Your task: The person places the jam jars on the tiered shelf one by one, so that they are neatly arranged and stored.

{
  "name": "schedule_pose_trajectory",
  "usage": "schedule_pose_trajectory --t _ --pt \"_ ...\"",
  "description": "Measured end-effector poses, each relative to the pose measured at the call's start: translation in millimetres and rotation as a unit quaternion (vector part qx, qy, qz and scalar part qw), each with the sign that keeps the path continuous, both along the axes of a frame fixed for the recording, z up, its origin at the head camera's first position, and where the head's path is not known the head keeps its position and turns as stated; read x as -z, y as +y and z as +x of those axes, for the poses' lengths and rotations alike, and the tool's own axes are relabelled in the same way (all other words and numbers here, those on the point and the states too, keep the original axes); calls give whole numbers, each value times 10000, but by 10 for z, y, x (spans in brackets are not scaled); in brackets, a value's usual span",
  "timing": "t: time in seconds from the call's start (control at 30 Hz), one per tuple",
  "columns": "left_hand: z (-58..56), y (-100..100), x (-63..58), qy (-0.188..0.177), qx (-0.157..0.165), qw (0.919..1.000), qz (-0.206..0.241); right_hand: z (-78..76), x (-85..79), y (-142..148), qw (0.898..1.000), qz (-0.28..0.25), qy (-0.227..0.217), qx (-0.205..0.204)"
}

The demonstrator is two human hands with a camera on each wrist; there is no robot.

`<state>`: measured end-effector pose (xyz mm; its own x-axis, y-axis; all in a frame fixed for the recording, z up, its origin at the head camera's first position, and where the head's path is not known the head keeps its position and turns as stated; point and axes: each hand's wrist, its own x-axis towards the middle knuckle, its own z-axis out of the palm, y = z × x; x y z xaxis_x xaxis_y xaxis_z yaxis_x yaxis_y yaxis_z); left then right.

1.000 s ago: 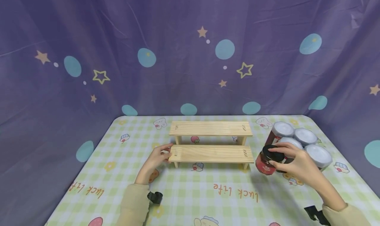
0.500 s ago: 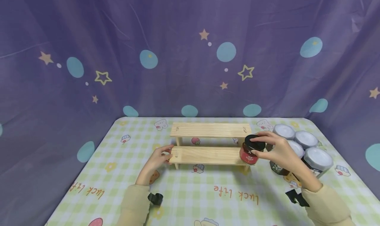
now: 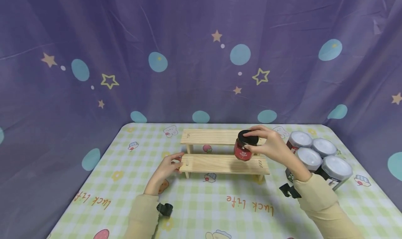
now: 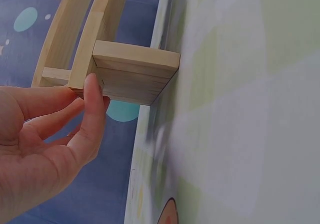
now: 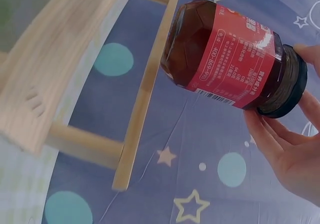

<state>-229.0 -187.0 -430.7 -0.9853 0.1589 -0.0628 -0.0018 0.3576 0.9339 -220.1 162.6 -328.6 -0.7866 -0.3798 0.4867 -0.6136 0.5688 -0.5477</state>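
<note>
A two-step wooden rack (image 3: pixel 207 163) stands on the table. My left hand (image 3: pixel 167 167) pinches the left end of its lower step, thumb on one face and fingertips on the other, as the left wrist view shows. With thumb and fingers round the black lid, my right hand (image 3: pixel 272 146) holds a glass jar (image 3: pixel 243 152) with a red label. The jar is tilted and hangs above the lower step, right of its middle, hiding part of the upper step behind. In the right wrist view the jar's dark contents and printed label (image 5: pixel 235 57) show.
Several jars with pale tops (image 3: pixel 309 157) stand close together at the right of the table. A checked cloth (image 3: pixel 201 200) covers the table, and a purple curtain (image 3: pixel 188 92) hangs behind it. Black wrist cameras (image 3: pixel 164 209) sit by both sleeves.
My right hand has carried the jar left and up, from beside the other jars to above the lower step. The left hand has stayed at the rack's left end.
</note>
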Motion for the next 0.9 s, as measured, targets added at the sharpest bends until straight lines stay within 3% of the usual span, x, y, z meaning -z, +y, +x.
schedule_pose_trajectory --t 0.4,0.9 --pt "-16 8 14 -24 -58 10000 -34 -178 -133 -324 9989 -246 -337 -232" --pt "-10 9 12 61 -37 9999 -82 -403 -175 -715 9927 -591 -910 -528"
